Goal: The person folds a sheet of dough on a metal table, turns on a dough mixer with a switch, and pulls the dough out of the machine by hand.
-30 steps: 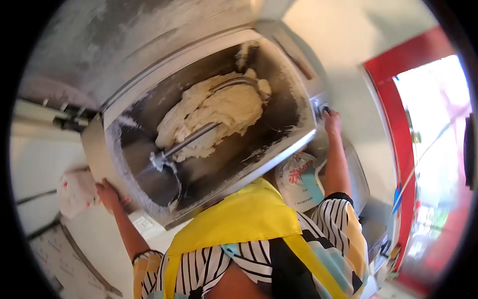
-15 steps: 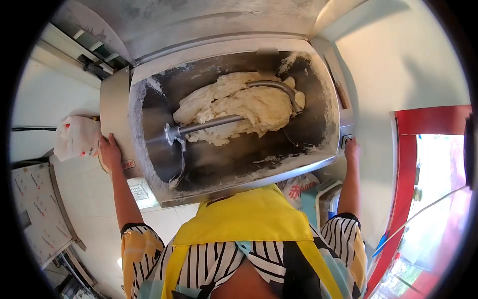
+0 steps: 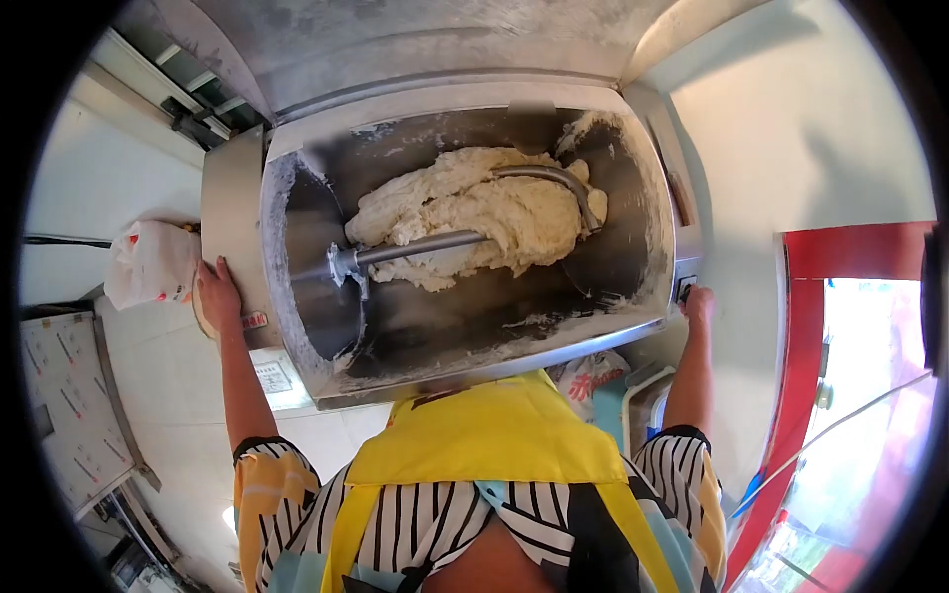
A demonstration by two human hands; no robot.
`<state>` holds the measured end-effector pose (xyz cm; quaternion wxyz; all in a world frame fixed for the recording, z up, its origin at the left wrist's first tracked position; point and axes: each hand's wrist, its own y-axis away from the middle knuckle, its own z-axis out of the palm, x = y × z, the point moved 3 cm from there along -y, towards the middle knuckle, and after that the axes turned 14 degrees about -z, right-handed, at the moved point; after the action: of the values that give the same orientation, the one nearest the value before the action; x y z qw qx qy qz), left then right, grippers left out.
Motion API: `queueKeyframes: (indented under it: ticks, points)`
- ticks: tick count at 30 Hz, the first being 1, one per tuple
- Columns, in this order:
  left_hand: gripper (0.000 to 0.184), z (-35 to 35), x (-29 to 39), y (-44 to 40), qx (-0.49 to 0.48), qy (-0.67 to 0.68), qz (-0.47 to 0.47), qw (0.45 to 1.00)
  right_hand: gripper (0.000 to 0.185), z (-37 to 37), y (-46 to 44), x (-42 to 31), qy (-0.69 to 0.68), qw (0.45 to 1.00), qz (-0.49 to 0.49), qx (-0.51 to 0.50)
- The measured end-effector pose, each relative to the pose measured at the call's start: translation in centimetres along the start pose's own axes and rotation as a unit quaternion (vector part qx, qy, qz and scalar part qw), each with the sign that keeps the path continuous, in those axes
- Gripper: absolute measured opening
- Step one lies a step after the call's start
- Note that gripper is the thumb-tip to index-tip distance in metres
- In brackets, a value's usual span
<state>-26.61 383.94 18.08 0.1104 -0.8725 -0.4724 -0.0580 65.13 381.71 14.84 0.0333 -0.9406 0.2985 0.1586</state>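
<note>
A steel dough mixer [image 3: 494,368] stands in front of me with its trough uncovered. Inside lies a large mass of pale, lumpy dough [image 3: 474,212], pierced by a curved metal mixing arm [image 3: 425,245]. Flour clings to the trough walls. My left hand [image 3: 218,293] rests with fingers stretched out on the mixer's left side housing, above a small red label [image 3: 254,320]. On the right side, my right hand [image 3: 699,302] has its fingers curled at a dark control switch [image 3: 685,287]; the fingertips are partly hidden.
A white plastic bag [image 3: 153,265] hangs or sits left of the mixer. Below its right front are a printed sack [image 3: 591,381] and a bin [image 3: 645,407]. A raised steel lid [image 3: 445,40] stands behind; a red-framed doorway [image 3: 806,326] is at right.
The view has shifted slightly. My right hand stays at the switch with its fingers more curled, and my left hand stays on the housing. The dough looks unchanged.
</note>
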Motion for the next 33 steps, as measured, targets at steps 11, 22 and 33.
queueKeyframes:
  ticks: [11,22,33]
  points:
    - [0.056,-0.9,0.8,0.1,-0.01,0.002,-0.001,1.0,0.037,-3.4,2.4,-2.6,-0.234,0.953,0.128,-0.141]
    - [0.056,-0.2,0.5,-0.3,-0.003,0.011,-0.008,1.0,0.032,-5.4,2.5,-3.1,-0.22,0.95,0.093,-0.202]
    - [0.057,-0.2,0.4,-0.3,0.006,0.008,-0.003,1.0,0.026,-3.9,1.9,-2.6,-0.225,0.952,0.079,-0.194]
